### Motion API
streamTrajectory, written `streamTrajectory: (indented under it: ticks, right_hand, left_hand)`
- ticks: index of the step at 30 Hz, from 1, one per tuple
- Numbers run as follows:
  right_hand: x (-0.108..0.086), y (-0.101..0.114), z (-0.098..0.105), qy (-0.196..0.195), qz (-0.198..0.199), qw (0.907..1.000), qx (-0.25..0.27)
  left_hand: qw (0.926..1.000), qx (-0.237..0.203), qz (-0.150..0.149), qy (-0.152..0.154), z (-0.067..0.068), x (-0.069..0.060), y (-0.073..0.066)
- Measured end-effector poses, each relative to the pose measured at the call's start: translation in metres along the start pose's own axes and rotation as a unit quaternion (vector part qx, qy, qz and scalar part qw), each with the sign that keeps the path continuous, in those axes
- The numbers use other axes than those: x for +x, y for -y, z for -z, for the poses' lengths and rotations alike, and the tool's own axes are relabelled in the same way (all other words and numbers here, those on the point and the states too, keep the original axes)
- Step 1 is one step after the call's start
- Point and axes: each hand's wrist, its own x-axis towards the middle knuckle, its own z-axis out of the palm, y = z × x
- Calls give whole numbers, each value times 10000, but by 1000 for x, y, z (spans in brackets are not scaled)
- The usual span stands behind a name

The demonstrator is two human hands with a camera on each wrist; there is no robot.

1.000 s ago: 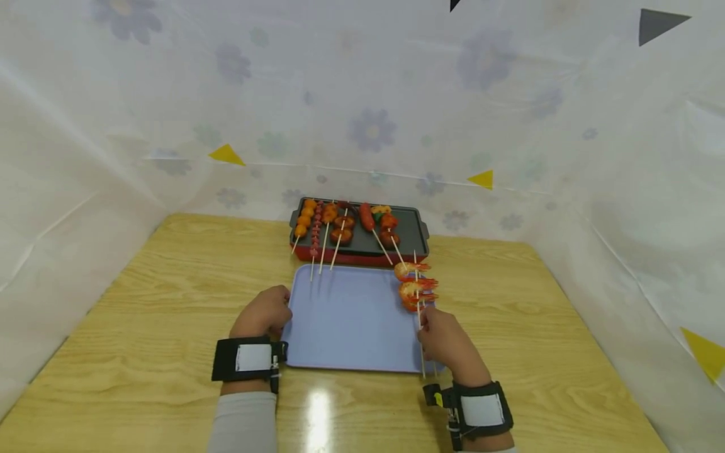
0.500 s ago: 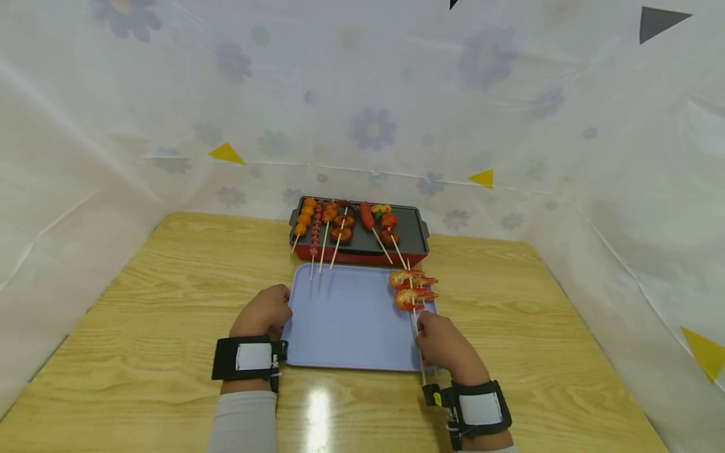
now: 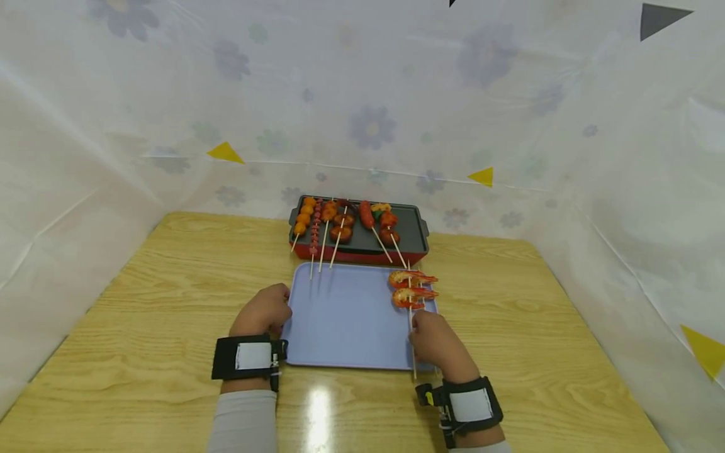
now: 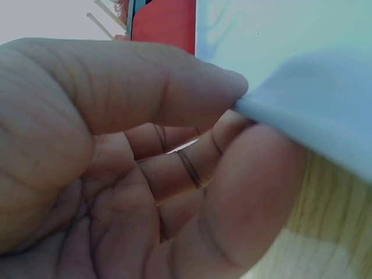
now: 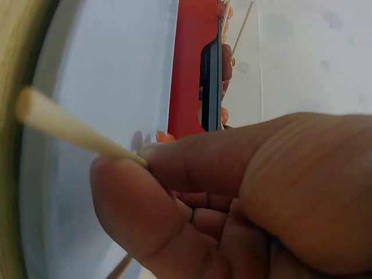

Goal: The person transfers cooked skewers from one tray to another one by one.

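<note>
My left hand (image 3: 263, 309) pinches the left rim of a light blue tray (image 3: 348, 321). The left wrist view shows the thumb and a finger on the tray edge (image 4: 273, 113). Over the tray's right side, my right hand (image 3: 438, 343) pinches the stick of a shrimp skewer (image 3: 406, 297) between thumb and finger. In the right wrist view the blunt end of this stick (image 5: 75, 125) points toward the camera. Orange shrimps sit on its far end. A second stick (image 5: 120, 266) shows below the hand; the rest of that skewer is mostly hidden.
Behind the tray stands a red grill with a black top (image 3: 412, 229). Several skewers lie on it, including orange balls (image 3: 303, 217), a sausage (image 3: 366, 215) and brown round slices (image 3: 342, 234). Some sticks overhang the tray's back edge. A patterned curtain (image 3: 368, 94) surrounds the wooden table (image 3: 170, 302).
My right hand has moved slightly left, and the shrimp skewer has shifted left and a little nearer over the tray. The left hand has stayed on the tray rim.
</note>
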Motion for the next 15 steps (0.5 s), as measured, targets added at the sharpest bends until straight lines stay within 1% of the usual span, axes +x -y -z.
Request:
streamTrajectory:
  ticks: [8, 10, 12, 14, 15]
  right_hand:
    - [3, 2, -5, -49, -81, 9999, -140]
    - [2, 3, -4, -108, -170, 9996, -216]
    - [1, 4, 0, -305, -169, 9988, -342]
    - [0, 6, 5, -616, -90, 9973, -381]
    - [-1, 7, 8, -809, 12, 9961, -348]
  left_hand:
    - [10000, -50, -33, -22, 0, -2, 0]
    - [9999, -79, -54, -29, 0, -2, 0]
    - [9999, -99, -83, -31, 1, -3, 0]
    - [9999, -124, -94, -27, 1, -4, 0]
    - [9999, -133, -98, -28, 1, -4, 0]
